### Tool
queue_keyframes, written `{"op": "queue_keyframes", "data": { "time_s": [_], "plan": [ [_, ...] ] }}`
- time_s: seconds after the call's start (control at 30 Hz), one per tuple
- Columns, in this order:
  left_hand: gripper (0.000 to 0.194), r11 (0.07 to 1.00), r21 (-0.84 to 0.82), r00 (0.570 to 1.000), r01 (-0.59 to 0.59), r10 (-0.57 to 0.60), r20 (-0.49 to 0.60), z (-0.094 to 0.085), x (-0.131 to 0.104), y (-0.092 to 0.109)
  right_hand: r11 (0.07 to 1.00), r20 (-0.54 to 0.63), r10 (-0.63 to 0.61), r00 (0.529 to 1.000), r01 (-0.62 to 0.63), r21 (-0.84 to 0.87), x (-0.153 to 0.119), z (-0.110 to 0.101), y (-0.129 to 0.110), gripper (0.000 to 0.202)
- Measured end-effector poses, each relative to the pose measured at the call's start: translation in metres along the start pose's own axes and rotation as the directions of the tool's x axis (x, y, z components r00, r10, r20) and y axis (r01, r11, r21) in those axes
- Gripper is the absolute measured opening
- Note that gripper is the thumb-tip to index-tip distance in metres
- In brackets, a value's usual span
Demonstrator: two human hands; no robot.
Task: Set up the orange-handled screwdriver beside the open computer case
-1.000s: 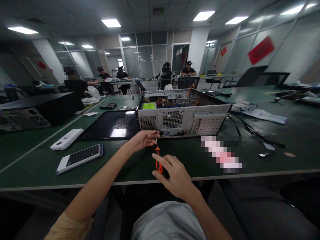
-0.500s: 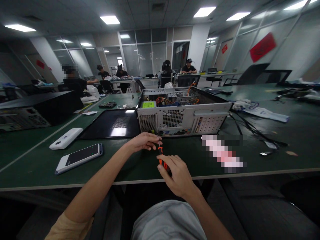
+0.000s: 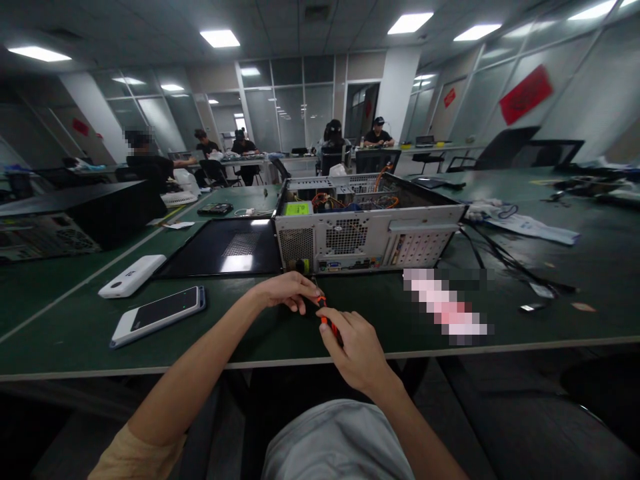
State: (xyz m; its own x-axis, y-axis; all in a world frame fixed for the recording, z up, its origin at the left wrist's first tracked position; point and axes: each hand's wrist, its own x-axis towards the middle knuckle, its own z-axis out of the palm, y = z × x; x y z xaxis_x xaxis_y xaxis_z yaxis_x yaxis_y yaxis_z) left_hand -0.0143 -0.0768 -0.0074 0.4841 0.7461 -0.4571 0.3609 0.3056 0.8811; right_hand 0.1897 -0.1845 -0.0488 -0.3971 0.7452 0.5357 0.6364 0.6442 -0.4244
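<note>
My right hand (image 3: pixel 356 343) is wrapped round the black and orange handle of a screwdriver (image 3: pixel 323 303), whose thin shaft points away from me. My left hand (image 3: pixel 287 291) pinches the screwdriver near the front of its handle, thumb and forefinger together and the other fingers curled below. Both hands hang over the near part of the table, just in front of an opened computer case (image 3: pixel 425 230). That case lies on its side with its back panel facing me; wires and a green-labelled power supply (image 3: pixel 297 209) show inside. Whether the screwdriver's tip touches anything is unclear.
Left of the case lies a black side panel (image 3: pixel 210 250). Nearer are a white power bank (image 3: pixel 133 277) and a larger white device with a dark screen (image 3: pixel 157 315). Black cables (image 3: pixel 505 260) and gloves (image 3: pixel 525 223) lie right. Another computer case (image 3: pixel 115 207) stands left. Several people sit farther back.
My left fingers have shifted from the screwdriver's shaft end down to the front of its handle. The right hand has moved very slightly to the right.
</note>
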Motion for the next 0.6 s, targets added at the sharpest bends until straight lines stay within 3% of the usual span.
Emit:
{"op": "queue_keyframes", "data": {
  "time_s": [0.23, 0.6],
  "plan": [
    [0.034, 1.0, 0.011, 1.0, 0.02, -0.02, -0.017, 0.0004, 0.0046, -0.0031, 0.999, 0.034, 0.028, 0.999, -0.026, -0.038, 0.0013, 0.0018, 0.0003, 0.026],
    [0.024, 0.999, -0.01, 0.998, 0.037, -0.037, -0.049, 0.004, 0.0031, 0.0009, 0.996, 0.067, 0.06, 0.996, -0.055, -0.068, 0.0017, 0.0003, -0.0017, 0.026]
  ]
}}
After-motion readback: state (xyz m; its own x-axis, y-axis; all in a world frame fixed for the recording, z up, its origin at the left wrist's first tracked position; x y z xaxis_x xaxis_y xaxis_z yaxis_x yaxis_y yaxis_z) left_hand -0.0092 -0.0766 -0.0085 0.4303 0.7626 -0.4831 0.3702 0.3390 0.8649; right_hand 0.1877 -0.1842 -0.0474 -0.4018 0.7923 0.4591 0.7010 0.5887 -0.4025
